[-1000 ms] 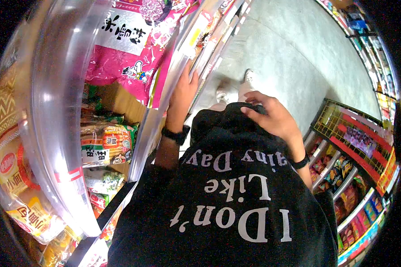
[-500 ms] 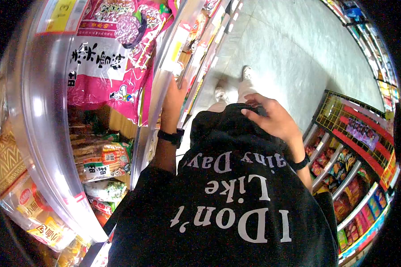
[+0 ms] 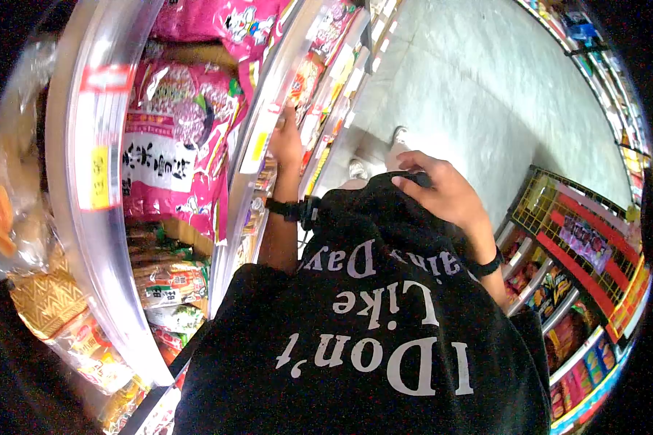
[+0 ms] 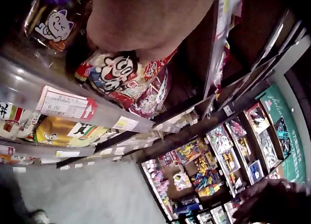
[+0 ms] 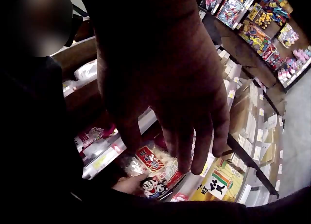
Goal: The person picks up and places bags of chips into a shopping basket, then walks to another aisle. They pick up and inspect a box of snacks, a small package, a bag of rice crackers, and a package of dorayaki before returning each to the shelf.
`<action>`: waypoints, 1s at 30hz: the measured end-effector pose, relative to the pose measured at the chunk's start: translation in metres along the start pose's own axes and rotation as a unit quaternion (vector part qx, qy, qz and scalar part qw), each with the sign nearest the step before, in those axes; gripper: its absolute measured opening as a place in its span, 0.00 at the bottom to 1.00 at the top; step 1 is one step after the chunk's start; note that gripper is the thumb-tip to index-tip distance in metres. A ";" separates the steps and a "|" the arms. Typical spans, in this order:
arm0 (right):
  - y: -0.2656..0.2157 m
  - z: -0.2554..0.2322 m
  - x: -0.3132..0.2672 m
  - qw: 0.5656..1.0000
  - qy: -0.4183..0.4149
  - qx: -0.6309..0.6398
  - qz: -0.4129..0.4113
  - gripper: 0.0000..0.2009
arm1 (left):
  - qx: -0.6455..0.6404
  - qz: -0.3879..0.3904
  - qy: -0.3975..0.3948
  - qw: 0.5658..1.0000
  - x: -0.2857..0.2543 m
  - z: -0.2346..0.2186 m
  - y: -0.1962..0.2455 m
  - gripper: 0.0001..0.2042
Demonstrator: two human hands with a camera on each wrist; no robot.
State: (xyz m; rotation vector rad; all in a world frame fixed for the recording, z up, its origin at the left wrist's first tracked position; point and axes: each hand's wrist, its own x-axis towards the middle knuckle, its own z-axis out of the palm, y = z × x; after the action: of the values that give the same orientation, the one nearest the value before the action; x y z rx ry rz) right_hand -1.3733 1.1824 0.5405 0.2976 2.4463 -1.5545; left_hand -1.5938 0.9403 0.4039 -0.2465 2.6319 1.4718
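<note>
In the head view my left hand [image 3: 286, 141] reaches in past the shelf edge, partly hidden by it. The left wrist view shows this hand [image 4: 150, 20] right over a shiny snack bag [image 4: 116, 73] with a cartoon face. A digit of it overlaps the same bag [image 5: 150, 161] in the right wrist view; I cannot tell whether the fingers grip it. My right hand [image 3: 442, 190] hangs in front of the black shirt [image 3: 384, 304], its fingers loosely bent and holding nothing. Up close, these fingers [image 5: 197, 156] point down, overlapping the shelves beyond.
Pink snack bags [image 3: 178, 145] fill the upper shelf on the left, behind a clear price-tag strip [image 3: 98, 174]. Yellow bags [image 5: 221, 180] lie on a lower shelf. A wire rack of snacks [image 3: 566, 225] stands at the right. Grey floor [image 3: 471, 94] runs between the shelves.
The head view has shifted along the left shelves, bringing more pink bags into sight. My left hand has shifted slightly left against the shelf edge; the right hand stays in place.
</note>
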 end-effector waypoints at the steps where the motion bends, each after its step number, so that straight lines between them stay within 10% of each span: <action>1: 0.002 -0.009 0.002 1.000 0.011 0.011 0.005 0.22 | -0.031 -0.069 -0.021 0.997 -0.006 -0.003 0.014 0.33; 7: 0.022 -0.060 0.020 1.000 0.013 0.010 -0.015 0.21 | -0.066 0.023 0.039 0.997 -0.012 0.007 0.003 0.22; 10: 0.023 -0.087 0.027 0.999 0.019 0.020 -0.027 0.22 | -0.322 -0.014 -0.013 0.946 -0.050 0.026 0.046 0.18; 23: 0.079 -0.129 0.048 0.973 0.093 0.184 0.099 0.24 | -0.351 -0.098 -0.267 0.892 -0.102 0.062 0.103 0.21; 30: 0.069 -0.155 0.036 0.939 -0.061 0.339 0.020 0.27 | -0.292 0.004 -0.330 0.898 -0.112 0.043 0.150 0.23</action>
State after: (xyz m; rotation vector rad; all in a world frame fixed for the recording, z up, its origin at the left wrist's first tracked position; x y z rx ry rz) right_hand -1.4003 1.3539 0.5345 0.3423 1.7226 -2.2741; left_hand -1.5124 1.0637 0.5271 0.1947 1.6328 1.8910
